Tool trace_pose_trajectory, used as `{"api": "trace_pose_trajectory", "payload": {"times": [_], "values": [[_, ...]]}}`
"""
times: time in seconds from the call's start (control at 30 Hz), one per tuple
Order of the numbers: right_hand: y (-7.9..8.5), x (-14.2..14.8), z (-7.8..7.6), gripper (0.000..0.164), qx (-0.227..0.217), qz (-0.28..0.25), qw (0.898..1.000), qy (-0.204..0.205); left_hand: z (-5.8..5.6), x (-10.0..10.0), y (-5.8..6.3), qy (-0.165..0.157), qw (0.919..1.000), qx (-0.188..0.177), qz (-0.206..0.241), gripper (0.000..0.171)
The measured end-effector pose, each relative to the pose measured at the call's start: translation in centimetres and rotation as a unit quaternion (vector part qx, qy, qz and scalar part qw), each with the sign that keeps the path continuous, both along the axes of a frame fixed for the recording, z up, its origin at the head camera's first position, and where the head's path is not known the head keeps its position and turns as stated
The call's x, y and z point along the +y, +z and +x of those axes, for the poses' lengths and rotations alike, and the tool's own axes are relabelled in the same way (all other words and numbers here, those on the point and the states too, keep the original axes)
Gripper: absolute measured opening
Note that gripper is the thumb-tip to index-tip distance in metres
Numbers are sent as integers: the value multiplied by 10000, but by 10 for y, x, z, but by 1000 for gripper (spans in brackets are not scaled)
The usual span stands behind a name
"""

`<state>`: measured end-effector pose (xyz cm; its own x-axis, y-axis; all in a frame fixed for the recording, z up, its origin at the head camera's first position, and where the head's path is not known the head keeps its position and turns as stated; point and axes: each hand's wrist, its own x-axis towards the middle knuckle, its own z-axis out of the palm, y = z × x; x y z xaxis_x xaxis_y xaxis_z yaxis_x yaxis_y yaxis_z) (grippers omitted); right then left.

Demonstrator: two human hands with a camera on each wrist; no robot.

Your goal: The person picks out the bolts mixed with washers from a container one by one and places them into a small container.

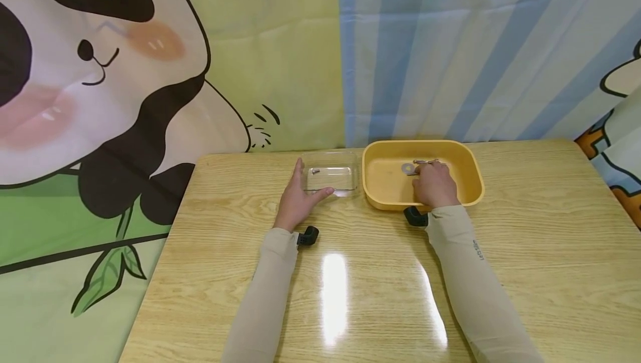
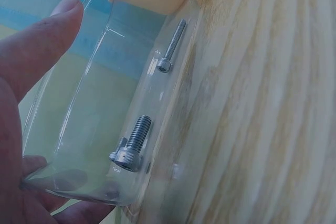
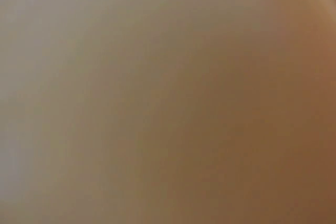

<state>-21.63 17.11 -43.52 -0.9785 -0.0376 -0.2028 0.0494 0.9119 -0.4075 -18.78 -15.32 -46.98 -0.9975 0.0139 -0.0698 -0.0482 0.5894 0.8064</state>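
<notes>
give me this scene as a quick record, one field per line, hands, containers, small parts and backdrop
left hand: touching the clear box
left hand position: beside the clear box
right hand: reaching into the yellow tub, grip hidden
layout: box left of tub, both on the wooden table
box contents: slim screw, thicker screw, possibly another beside it
tub contents: grey washer, slim metal parts, likely screws
backdrop: curtain with panda print
right wrist view: too blurred to read
</notes>
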Motion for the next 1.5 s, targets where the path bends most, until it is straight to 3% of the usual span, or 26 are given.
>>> {"api": "trace_pose_trajectory", "payload": {"times": [0.37, 1.07, 1.5], "values": [[1, 0, -1, 18, -123, -83, 9999, -47, -1, 1, 1, 23, 10000, 26, -16, 120], [0, -2, 0, 12, -263, -59, 9996, 34, 0, 0, 0, -2, 10000, 28, 41, 120], [2, -2, -1, 26, -299, 193, 9989, 319, 0, 0, 0, -8, 10000, 26, 35, 121]]}}
